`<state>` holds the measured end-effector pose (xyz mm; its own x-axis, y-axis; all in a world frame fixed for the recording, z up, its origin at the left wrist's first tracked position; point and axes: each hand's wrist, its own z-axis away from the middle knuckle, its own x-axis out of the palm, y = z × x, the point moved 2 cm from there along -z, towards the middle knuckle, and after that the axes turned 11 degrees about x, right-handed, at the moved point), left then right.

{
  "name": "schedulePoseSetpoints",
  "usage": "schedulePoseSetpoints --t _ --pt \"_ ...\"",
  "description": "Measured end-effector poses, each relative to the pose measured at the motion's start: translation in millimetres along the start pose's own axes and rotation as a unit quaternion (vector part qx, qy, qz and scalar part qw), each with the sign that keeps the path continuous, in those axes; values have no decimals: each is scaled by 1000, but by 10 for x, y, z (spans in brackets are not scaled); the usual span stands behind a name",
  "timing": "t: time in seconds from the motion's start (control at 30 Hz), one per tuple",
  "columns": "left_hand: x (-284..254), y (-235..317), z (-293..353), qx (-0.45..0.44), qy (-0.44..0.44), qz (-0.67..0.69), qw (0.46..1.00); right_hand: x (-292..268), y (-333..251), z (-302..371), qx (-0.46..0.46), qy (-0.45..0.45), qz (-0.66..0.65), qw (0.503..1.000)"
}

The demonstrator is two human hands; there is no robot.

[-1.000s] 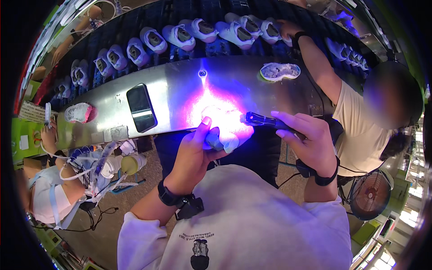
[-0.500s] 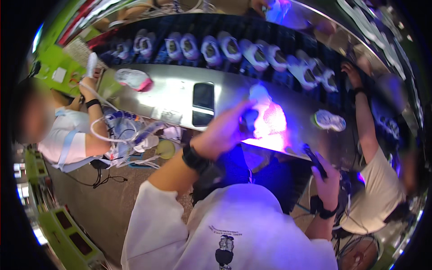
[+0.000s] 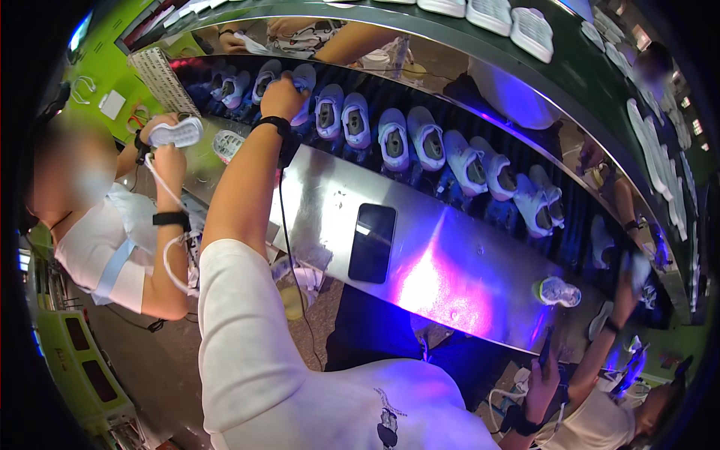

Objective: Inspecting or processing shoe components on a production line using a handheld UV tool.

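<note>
My left hand [image 3: 283,99] reaches far out to the row of shoes, its fingers closed at a pale sneaker [image 3: 303,77] near the left end. Close by on that row stand more pale sneakers, one pair [image 3: 342,118] just to the right. Down at the lower right, my right hand [image 3: 543,384] is wrapped round a slim black handheld tool [image 3: 546,347] that points upward. Between my hands, a bright pink-violet patch of light falls on the metal bench [image 3: 322,184]. A black phone [image 3: 373,243] lies flat on the bench left of that light.
A dark roller conveyor [image 3: 379,161] carries the shoes behind the bench. One sneaker [image 3: 557,291] lies at the bench's right, another [image 3: 226,145] at its left. Co-workers sit on both sides; the left one holds a white sole [image 3: 177,132]. Above, a shelf holds soles [image 3: 531,34].
My left hand has gone from the lit patch, where a pale object was in the glow, to the sneakers at far left. My right hand keeps the black tool, now lower in view.
</note>
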<state>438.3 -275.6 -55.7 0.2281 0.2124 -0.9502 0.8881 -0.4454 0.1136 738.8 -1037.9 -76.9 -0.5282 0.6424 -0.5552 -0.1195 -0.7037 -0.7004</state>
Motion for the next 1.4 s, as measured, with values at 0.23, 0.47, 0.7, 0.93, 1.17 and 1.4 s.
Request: schedulePoseSetpoints --t 0.23,0.47,0.7,0.93,1.17,1.4 --pt "755 -484 -460 51 9 6 999 -17 135 -102 28 10 -10 1000" --pt "760 -464 -409 -64 -19 38 997 147 -392 -110 -12 -7 88 996" --pt "565 -1475 -811 -71 171 28 982 83 -706 14 -48 47 235 970" --pt "1074 -1951 -731 -60 70 23 995 -84 -594 10 -25 83 320 943" --pt "744 -1905 -755 -95 70 -12 993 -76 -607 35 -1 74 160 984" --pt "625 -1803 -575 -143 58 -6 988 -108 -459 3 19 73 135 988"
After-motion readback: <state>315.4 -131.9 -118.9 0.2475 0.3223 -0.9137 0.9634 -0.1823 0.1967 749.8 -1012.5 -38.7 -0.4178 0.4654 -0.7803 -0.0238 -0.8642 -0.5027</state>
